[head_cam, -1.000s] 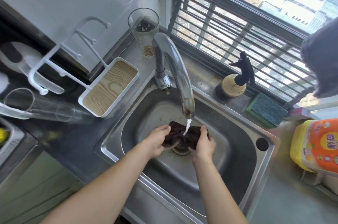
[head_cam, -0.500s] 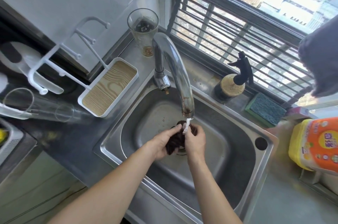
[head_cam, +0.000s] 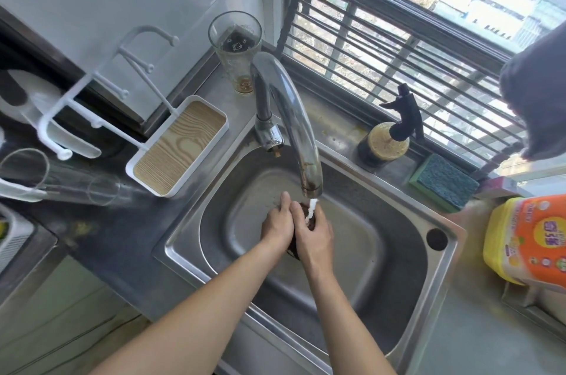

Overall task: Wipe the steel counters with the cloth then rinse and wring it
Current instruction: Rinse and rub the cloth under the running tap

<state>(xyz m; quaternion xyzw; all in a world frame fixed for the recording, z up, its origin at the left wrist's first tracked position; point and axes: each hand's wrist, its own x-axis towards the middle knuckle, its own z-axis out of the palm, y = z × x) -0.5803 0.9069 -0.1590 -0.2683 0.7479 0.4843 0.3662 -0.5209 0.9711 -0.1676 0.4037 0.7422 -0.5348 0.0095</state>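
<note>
From the head view, the only one there is, both hands are down in the steel sink (head_cam: 398, 237), pressed together under the tap (head_cam: 294, 117). The left hand (head_cam: 277, 226) and the right hand (head_cam: 315, 235) are closed around the dark cloth (head_cam: 311, 218), bunched so small between the palms that only a bit of it shows at the top and another at the heel of the right hand. A thin stream of water (head_cam: 311, 209) falls from the spout straight onto that bundle.

I judge the wiping finished and the rinse well under way, perhaps already turning into the squeeze; whether the hands are twisting or only pressing I cannot tell. The counter (head_cam: 309, 102) behind the sink is not visibly spotless, with brownish marks near the spray bottle (head_cam: 387, 142). Left to do, as I see it: wring the cloth out properly and shut off the tap.
</note>
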